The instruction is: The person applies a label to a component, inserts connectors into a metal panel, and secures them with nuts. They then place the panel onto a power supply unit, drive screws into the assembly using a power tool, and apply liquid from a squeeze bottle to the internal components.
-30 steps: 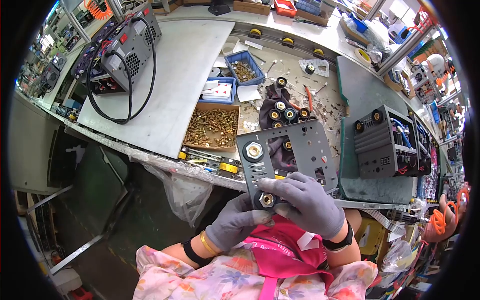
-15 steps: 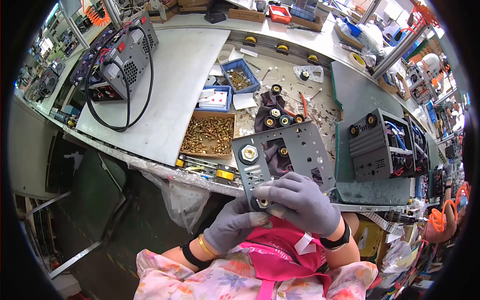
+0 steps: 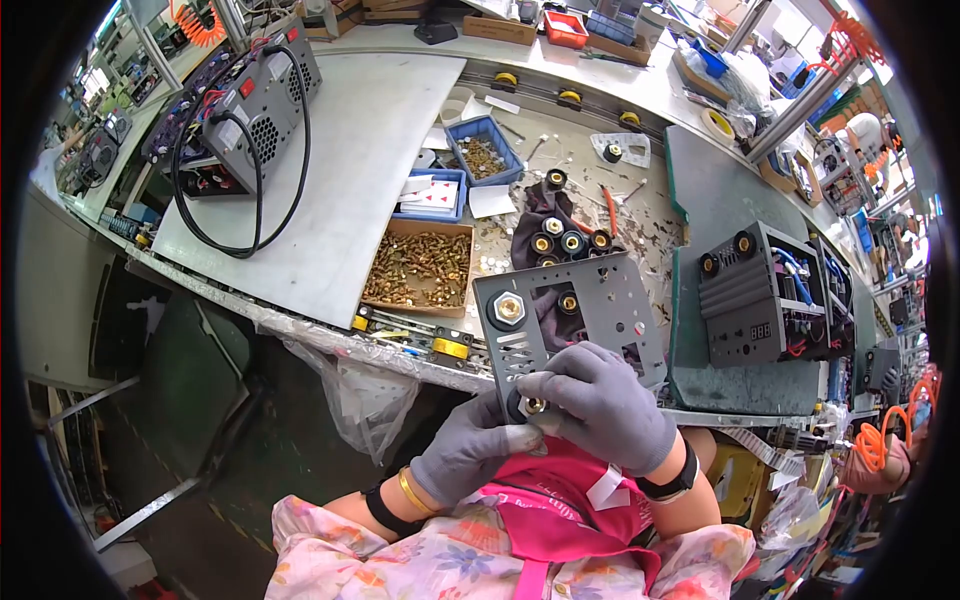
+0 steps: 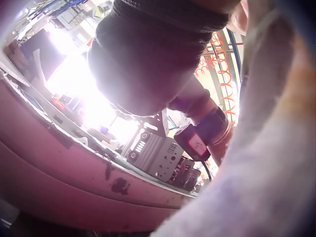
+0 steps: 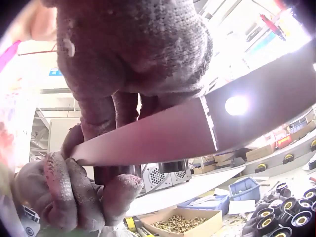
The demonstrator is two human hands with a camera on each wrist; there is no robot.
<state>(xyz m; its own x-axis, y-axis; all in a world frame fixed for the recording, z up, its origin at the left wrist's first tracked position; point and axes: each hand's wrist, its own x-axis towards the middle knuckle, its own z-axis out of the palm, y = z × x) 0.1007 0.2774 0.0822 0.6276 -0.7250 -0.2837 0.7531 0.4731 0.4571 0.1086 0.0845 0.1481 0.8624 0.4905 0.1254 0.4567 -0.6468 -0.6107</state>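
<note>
A dark grey metal panel [image 3: 598, 288] with slots and cutouts is held up in front of the pink apron. My left hand [image 3: 462, 450], in a grey glove, grips its lower left corner, thumb near the lower socket. The gloved right hand [image 3: 612, 412] pinches the hex nut [image 3: 534, 405] on that lower black socket, its fingertips partly covering the nut. Another black socket with a silver hex nut [image 3: 507, 308] sits at the panel's upper left. In the right wrist view, left fingers [image 5: 84, 195] curl beneath the panel [image 5: 158, 133], around the socket's black body.
Beyond the panel lie several black sockets [image 3: 571, 242] on a dark cloth. A cardboard box [image 3: 472, 262] of brass fittings and blue bins [image 3: 519, 160] stand left of them. A grey machine [image 3: 735, 300] sits right on a green mat; another machine [image 3: 270, 110] with a black cable stands left.
My right fingers have moved down from beside the lower nut onto it and shifted slightly around it. The left hand keeps its grip, and the panel stays nearly in place.
</note>
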